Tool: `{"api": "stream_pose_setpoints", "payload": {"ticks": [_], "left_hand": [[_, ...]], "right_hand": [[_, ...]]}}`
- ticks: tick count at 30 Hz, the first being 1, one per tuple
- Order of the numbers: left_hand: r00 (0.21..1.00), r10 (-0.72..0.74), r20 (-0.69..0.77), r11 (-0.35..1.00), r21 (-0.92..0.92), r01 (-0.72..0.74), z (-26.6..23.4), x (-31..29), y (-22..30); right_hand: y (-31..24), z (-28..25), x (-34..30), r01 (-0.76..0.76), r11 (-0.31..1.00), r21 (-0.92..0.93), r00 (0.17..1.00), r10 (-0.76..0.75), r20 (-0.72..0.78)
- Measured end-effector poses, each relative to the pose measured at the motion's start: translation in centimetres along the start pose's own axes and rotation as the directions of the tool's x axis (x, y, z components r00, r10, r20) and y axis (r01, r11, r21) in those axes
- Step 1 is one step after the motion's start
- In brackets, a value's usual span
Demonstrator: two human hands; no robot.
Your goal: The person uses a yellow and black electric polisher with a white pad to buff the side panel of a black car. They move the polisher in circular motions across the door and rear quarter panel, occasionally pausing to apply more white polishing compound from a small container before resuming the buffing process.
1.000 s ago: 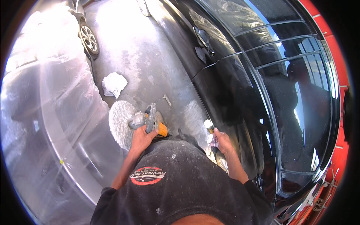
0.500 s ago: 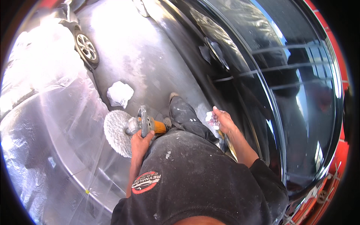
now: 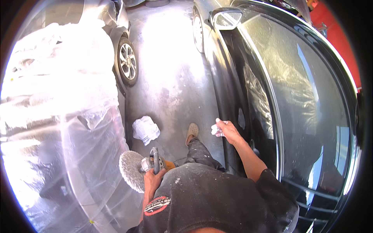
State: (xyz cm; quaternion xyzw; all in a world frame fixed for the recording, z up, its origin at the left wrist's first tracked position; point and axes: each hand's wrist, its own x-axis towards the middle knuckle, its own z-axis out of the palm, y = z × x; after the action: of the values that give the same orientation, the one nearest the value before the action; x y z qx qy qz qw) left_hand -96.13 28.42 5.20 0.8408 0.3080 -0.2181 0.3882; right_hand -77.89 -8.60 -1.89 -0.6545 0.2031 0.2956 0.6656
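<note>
My left hand (image 3: 152, 180) is closed around the black side handle of a yellow power polisher (image 3: 168, 165). The polisher hangs at my left side, its round white fluffy wool pad (image 3: 130, 171) facing the plastic-covered car. Out to my right, near the side of the dark car (image 3: 229, 97), my right hand (image 3: 230, 133) is closed on a small white crumpled thing (image 3: 214, 129); its kind is too small to make out. White smears show on the fingers.
A car (image 3: 124, 62) under clear plastic sheeting (image 3: 89, 147) stands to my left. A white crumpled bundle (image 3: 146, 129) lies on the concrete floor (image 3: 167, 89) between the cars. The dark car's side mirror (image 3: 228, 19) juts out ahead. My clog (image 3: 192, 129) is on the floor.
My view has swung to the right and up along the aisle between the cars. A foot has stepped forward. Both hands keep hold of the same things.
</note>
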Motion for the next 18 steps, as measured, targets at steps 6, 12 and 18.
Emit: {"api": "stream_pose_setpoints", "payload": {"ticks": [6, 12, 18], "left_hand": [[0.999, 0.02, -0.049, 0.997, -0.073, -0.024, -0.6, 4.1, 10.9], [0.979, 0.202, -0.021, 0.978, -0.045, -0.203, -0.7, 11.9, 19.9], [0.946, 0.288, 0.147, 0.951, 0.071, -0.301, -1.6, 19.3, 28.9]], "right_hand": [[-7.5, -1.7, 5.9, -0.077, 0.993, 0.087, 0.997, 0.075, 0.022], [-9.6, -1.2, 7.2, -0.103, 0.954, 0.281, 0.995, 0.101, 0.022], [-11.8, -2.1, 8.3, -0.057, 0.843, 0.536, 0.991, 0.114, -0.075]]}}
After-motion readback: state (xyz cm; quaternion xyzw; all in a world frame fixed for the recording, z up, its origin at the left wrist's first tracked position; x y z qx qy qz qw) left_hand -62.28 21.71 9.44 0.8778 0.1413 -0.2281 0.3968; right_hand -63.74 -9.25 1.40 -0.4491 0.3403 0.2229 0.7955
